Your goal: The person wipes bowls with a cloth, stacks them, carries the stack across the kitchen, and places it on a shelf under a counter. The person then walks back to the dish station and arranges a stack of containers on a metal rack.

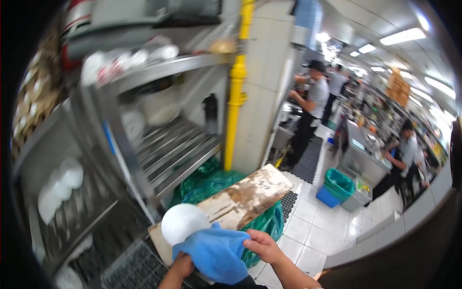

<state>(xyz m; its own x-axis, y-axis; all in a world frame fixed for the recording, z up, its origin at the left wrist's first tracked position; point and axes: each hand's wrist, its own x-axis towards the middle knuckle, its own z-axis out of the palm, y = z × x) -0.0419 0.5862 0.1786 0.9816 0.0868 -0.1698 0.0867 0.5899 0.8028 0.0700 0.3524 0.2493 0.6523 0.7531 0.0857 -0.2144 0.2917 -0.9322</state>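
One head-worn camera looks forward and down, close over the worn wooden board [243, 197]. Its wide, tilted view reaches down the white-tiled kitchen floor [327, 231] beyond.

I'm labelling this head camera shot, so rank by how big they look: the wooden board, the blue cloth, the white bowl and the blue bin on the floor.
1. wooden board
2. blue cloth, held in both hands
3. white bowl
4. blue bin

The bin stands much farther from the camera, so its small look says little about its real size.

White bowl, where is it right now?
Head view, lower centre-left: the white bowl is held over the worn board, half wrapped in the blue cloth gripped by both hands.
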